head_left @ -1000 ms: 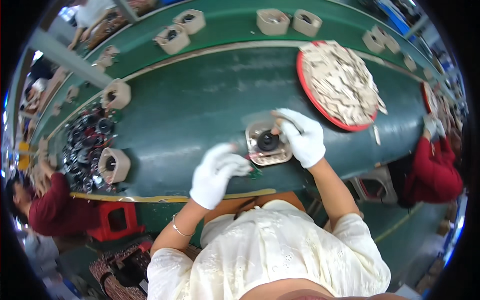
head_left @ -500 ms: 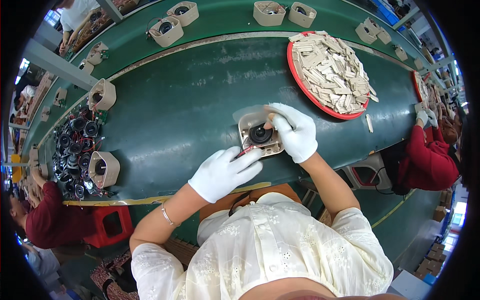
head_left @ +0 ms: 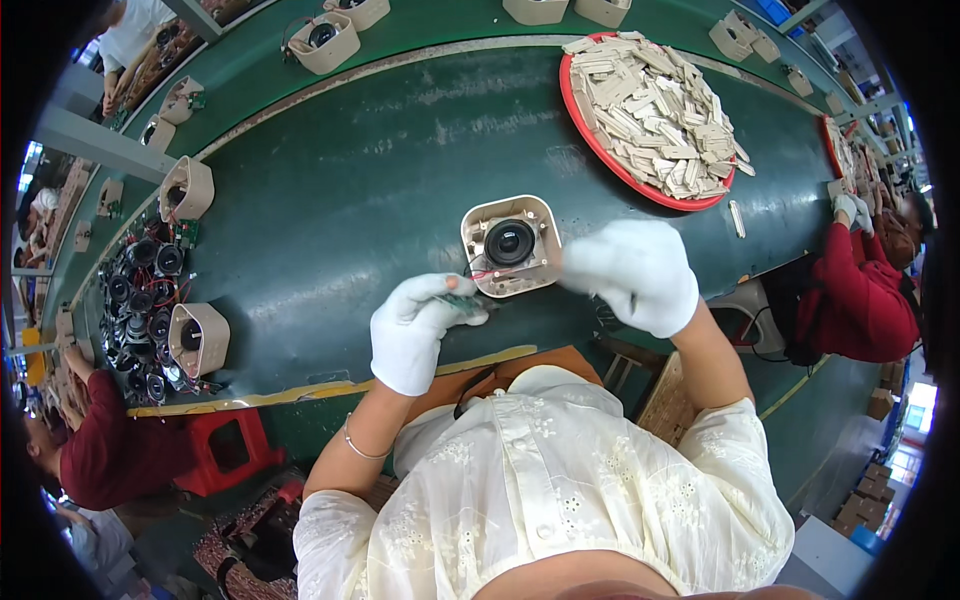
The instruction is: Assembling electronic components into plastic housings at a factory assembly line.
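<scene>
Speaker drivers (head_left: 140, 291), heaped: far left of beige speaker housing (head_left: 553, 232). Left hand (head_left: 410, 332), lower left of housing: pinching green circuit board (head_left: 460, 303); tugging could tear red lead (head_left: 486, 273); fingers turned inward. Black speaker driver (head_left: 509, 242): inside housing. Right hand (head_left: 640, 275), right of housing: fingers curled, blurred; grip cannot be told.

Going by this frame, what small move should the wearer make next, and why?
Probably ease the green circuit board over the beige housing with the left hand: it holds the board by the near-left corner, the housing lies open side up, and the black speaker already sits inside.
</scene>
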`<state>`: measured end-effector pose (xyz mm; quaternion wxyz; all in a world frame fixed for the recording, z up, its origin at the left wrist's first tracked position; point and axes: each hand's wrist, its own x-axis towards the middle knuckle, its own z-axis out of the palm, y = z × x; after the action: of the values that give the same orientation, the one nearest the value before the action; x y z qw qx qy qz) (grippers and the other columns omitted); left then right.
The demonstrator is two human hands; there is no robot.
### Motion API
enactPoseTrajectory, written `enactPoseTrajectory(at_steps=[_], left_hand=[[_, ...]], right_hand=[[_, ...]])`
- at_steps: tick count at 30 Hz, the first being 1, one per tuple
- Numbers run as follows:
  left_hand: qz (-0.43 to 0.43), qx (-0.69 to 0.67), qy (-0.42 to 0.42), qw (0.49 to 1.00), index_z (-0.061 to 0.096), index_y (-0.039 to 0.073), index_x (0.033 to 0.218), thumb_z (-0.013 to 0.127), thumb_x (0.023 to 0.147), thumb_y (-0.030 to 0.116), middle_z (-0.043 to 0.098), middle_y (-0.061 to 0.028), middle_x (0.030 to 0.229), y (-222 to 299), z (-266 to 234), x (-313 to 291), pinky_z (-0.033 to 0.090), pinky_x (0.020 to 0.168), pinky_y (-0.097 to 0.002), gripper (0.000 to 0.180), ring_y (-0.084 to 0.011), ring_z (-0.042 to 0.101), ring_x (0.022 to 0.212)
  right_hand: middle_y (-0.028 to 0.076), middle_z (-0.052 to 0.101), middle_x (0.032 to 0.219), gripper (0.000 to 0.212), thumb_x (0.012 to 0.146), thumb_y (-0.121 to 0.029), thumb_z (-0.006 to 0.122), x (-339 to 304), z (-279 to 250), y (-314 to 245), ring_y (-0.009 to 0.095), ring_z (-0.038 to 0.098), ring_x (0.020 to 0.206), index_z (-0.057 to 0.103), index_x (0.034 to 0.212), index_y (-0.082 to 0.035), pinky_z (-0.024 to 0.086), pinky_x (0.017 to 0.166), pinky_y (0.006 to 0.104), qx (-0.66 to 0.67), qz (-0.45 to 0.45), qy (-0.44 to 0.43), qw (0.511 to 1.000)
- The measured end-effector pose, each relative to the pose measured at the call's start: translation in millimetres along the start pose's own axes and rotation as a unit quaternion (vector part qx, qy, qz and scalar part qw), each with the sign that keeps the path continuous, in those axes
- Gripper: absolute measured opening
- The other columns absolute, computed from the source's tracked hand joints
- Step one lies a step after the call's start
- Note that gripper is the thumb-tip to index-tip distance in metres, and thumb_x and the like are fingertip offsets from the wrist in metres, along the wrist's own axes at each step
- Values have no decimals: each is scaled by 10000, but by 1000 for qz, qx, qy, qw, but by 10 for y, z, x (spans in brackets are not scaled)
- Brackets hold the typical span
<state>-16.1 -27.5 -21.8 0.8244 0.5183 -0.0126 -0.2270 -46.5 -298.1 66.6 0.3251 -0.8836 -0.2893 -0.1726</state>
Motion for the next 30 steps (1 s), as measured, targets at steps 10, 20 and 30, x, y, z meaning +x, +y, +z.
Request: enactPoseTrajectory(at_steps=[10, 20, 30], left_hand=[[326, 391, 4, 861, 635, 49, 824, 831, 755, 65, 717, -92, 866, 50, 228, 172, 548, 664, -299, 209, -203, 686, 720], [343, 590, -179, 709, 659, 116, 949, 811, 758, 174, 699, -51, 905, 383, 318, 316, 538, 639, -326, 251, -232, 680, 753], [399, 557, -212, 697, 659, 95, 1271, 812, 746, 69, 709, -85, 969, 310, 91, 300, 569, 726, -332, 547, -258, 705, 838]], right_hand=[[73, 683, 816, 274, 817, -379, 751, 180, 107, -96, 282, 677, 732, 709, 949, -142, 533, 613, 386, -73, 51, -205, 975], [41, 606, 787, 205, 762, -201, 778, 130, 259, -80, 264, 654, 720, 671, 925, -136, 513, 612, 389, -54, 70, -118, 989], [44, 569, 769, 175, 756, -142, 728, 95, 327, -136, 253, 639, 665, 633, 902, -121, 529, 577, 396, -130, 22, -193, 972]])
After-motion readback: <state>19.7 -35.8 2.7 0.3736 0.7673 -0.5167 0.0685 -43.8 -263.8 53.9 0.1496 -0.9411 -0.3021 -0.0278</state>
